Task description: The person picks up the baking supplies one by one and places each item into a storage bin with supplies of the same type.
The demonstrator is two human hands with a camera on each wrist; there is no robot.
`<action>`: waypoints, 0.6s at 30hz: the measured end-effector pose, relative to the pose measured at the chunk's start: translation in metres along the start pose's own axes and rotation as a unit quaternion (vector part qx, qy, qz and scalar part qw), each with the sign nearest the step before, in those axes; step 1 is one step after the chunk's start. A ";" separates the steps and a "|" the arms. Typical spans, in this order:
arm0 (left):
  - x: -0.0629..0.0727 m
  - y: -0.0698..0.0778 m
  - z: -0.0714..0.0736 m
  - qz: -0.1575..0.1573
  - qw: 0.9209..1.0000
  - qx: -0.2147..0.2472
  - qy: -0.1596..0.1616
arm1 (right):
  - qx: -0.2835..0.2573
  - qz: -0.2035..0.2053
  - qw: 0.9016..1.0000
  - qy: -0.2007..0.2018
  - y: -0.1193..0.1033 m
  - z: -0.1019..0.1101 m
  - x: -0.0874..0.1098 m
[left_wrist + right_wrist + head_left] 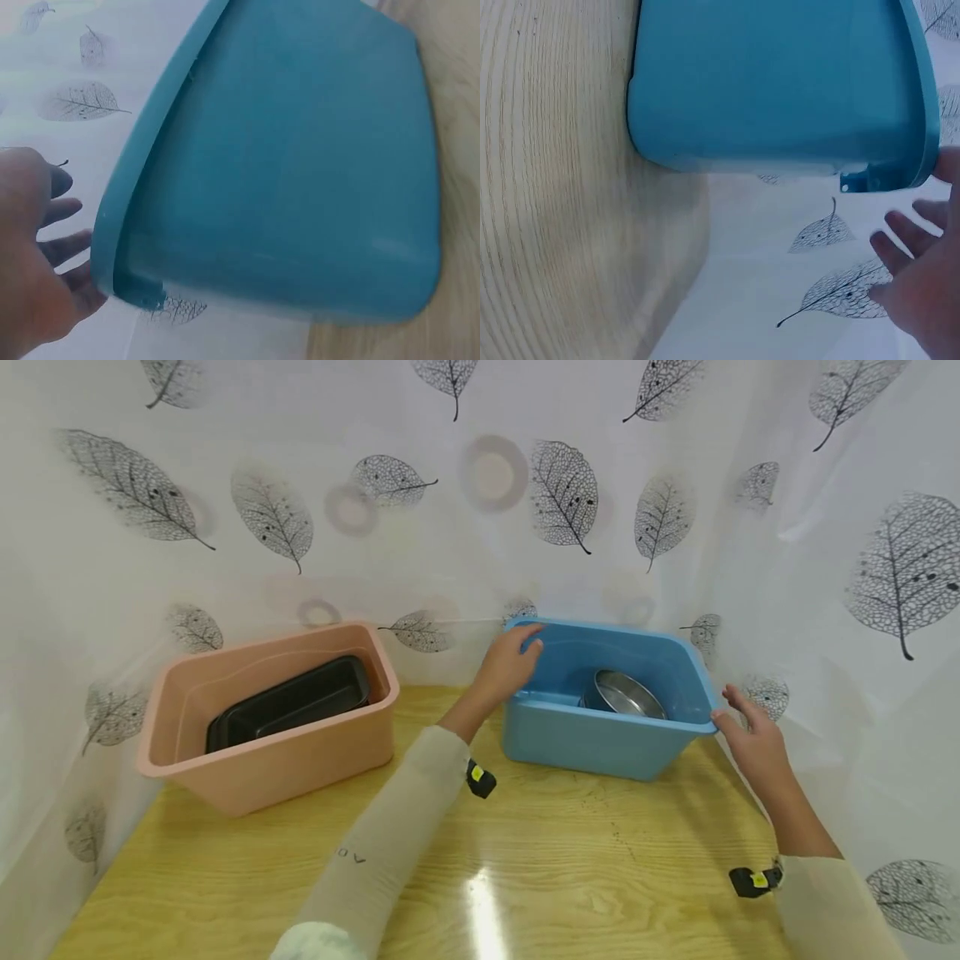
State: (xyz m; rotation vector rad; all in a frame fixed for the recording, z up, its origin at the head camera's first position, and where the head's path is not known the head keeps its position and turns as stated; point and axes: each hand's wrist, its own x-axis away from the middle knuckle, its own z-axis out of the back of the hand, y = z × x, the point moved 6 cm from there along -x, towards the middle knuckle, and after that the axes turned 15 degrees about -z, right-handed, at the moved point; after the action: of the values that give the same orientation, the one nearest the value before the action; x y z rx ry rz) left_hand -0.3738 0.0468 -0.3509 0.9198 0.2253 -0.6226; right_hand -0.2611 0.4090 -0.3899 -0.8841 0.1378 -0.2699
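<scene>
A blue plastic bin (585, 743) stands on the right half of the table, with a round metal pan (628, 695) lying tilted inside over something dark. My left hand (506, 664) is at the bin's left rim, fingers loosely extended; the left wrist view shows them beside the rim corner, not wrapped round it. At the front right corner, my right hand (756, 747) touches the rim with a digit while its other fingers spread away from the wall, as the right wrist view also shows.
To the left stands a pink bin (315, 760) holding dark rectangular baking pans (300, 697). Both bins sit on a yellow wood-grain table (555, 852). A white leaf-print curtain (420, 552) hangs behind and along the sides, close to the bins.
</scene>
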 end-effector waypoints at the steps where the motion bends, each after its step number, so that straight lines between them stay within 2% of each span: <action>1: 0.007 -0.001 0.005 0.004 1.000 -0.014 0.010 | 0.012 0.003 1.000 0.017 -0.003 0.001 0.002; 5: 0.039 -0.007 0.019 0.022 0.995 -0.080 0.057 | 0.040 0.023 0.996 0.078 -0.014 0.000 0.012; 9: 0.069 -0.013 0.026 0.032 0.987 -0.132 0.087 | 0.036 0.056 0.990 0.126 -0.027 -0.011 0.024; 11: 0.085 -0.016 0.027 0.039 0.984 -0.150 0.087 | 0.034 0.081 0.985 0.151 -0.035 -0.018 0.031; 14: 0.110 -0.018 0.025 0.057 0.983 -0.162 0.071 | 0.042 0.121 0.974 0.188 -0.045 -0.030 0.040; 16: 0.127 -0.018 0.022 0.066 0.982 -0.167 0.055 | 0.046 0.136 0.970 0.196 -0.050 -0.039 0.048; 18: 0.141 -0.017 0.020 0.066 0.983 -0.168 0.043 | 0.045 0.139 0.971 0.190 -0.054 -0.048 0.055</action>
State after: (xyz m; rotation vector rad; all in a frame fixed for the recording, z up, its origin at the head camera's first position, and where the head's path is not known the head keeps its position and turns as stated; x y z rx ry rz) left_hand -0.2727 -0.0335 -0.4121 0.6301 0.3333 -0.4063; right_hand -0.2294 0.3247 -0.3785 -0.7057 0.5958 -0.1793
